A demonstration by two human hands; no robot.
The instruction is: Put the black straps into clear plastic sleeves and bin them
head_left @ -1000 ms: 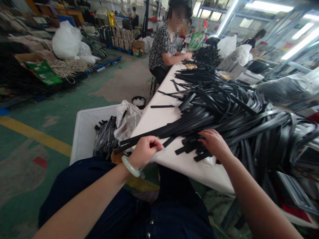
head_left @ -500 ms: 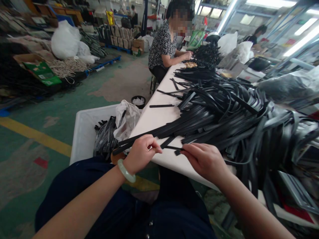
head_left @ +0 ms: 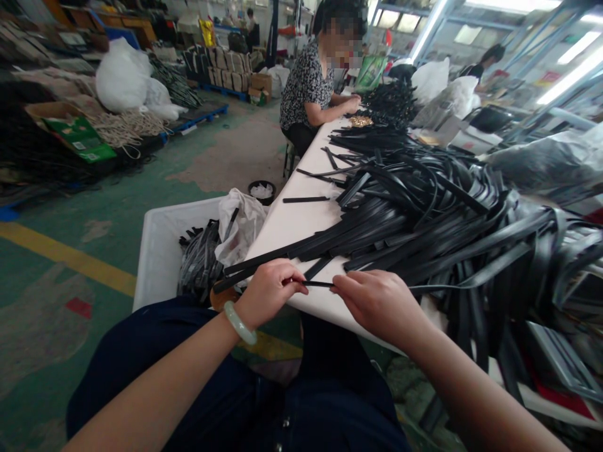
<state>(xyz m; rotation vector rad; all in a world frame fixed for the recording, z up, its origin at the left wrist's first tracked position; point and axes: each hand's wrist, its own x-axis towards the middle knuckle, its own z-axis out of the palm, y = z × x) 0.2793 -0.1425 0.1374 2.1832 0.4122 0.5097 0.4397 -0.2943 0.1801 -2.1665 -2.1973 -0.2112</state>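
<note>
A narrow black strap (head_left: 319, 284) is stretched between my two hands above the front edge of the white table (head_left: 292, 235). My left hand (head_left: 269, 290), with a pale green bangle at its wrist, pinches the strap's left end. My right hand (head_left: 377, 301) is closed on the same strap a little further right, and a length of it runs on past that hand toward the pile. Behind my hands lies a big heap of black straps (head_left: 400, 220). The fingertips partly hide the strap's end.
Left of the table stands a white bin (head_left: 157, 251) holding black straps and a white bag (head_left: 240, 226). A co-worker (head_left: 306, 88) sits at the table's far side, hands over small dark pieces. A single short strap (head_left: 306, 199) lies near the table's left edge.
My right hand has moved slightly left, closer to my left hand. The strap's end that hung below the right fingers is now at my left fingers, and the strap is taut.
</note>
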